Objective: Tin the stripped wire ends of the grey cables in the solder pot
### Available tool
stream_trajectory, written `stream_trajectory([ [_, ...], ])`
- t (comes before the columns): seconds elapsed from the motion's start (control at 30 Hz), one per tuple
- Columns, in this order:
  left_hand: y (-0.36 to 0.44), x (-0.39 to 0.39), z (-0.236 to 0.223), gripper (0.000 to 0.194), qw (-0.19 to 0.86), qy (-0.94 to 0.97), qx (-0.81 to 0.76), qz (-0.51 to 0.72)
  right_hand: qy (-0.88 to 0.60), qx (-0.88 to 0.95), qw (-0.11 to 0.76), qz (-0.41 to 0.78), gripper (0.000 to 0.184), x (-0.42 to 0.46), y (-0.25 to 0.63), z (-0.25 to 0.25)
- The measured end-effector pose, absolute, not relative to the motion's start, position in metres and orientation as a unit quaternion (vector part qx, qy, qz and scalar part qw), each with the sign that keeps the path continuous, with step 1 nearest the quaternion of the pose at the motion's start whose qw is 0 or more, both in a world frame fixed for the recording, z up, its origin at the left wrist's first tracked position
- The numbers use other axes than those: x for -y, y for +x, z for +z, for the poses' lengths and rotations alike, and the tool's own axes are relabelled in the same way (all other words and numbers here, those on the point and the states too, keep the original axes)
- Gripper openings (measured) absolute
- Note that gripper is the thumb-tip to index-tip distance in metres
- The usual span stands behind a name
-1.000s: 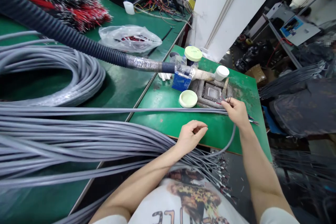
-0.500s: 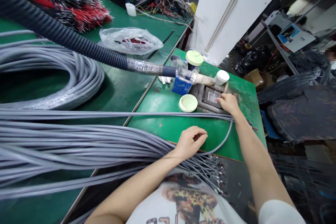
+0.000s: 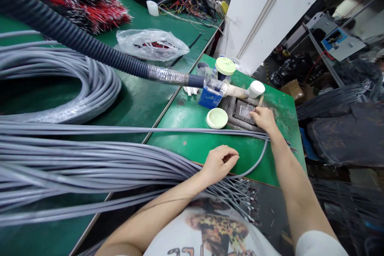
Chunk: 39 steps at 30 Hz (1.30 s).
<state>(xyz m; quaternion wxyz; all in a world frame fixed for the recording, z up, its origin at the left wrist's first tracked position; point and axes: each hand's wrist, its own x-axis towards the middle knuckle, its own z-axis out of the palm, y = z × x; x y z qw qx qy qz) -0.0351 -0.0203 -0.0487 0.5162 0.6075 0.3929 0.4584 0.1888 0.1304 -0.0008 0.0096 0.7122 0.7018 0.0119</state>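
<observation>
My right hand (image 3: 264, 119) is closed on the end of a grey cable (image 3: 260, 161), with thin wires at the fingertips. Those fingertips are over the shiny square surface (image 3: 246, 111) of a dark, crusted pot (image 3: 230, 116), which looks like a solder pot. From this hand the cable loops down towards the bundle. My left hand (image 3: 218, 163) lies at the near table edge above the bundle of grey cables (image 3: 150, 166), fingers curled towards the thumb. Whatever it holds, if anything, is hidden. Several more grey cables (image 3: 192, 130) run straight across under my right wrist.
A ribbed hose (image 3: 117, 60) ends beside the pot, on a blue box (image 3: 209, 98). Around it stand a pale lid (image 3: 217, 118), a yellow-lidded tub (image 3: 225, 66) and a white cup (image 3: 256, 89). A cable coil (image 3: 102, 88) and plastic bag (image 3: 151, 44) lie left.
The view has shifted slightly, so the table things appear a little further right. Both hands keep nearly the same place and pose, the right one still at the pot with the cable.
</observation>
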Motion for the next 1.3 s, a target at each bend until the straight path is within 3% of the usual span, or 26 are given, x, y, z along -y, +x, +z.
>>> stream_trajectory([
  [0.2,-0.035,0.021,-0.049,0.015,0.526,0.598,-0.389,0.463,0.688,-0.708,-0.148,-0.060,0.031,-0.108,0.195,0.016],
  [0.83,-0.034,0.022,-0.052,0.016,0.492,0.628,-0.391,0.459,0.620,-0.627,-0.384,-0.274,0.025,-0.019,0.142,0.030],
  [1.03,-0.032,0.023,-0.055,0.015,0.520,0.602,-0.393,0.462,0.606,-0.589,-0.395,-0.360,0.027,0.003,0.135,0.029],
  [1.3,-0.038,0.014,-0.037,0.021,0.689,0.373,-0.337,0.522,0.600,-0.605,-0.358,-0.382,0.029,0.021,0.127,0.032],
])
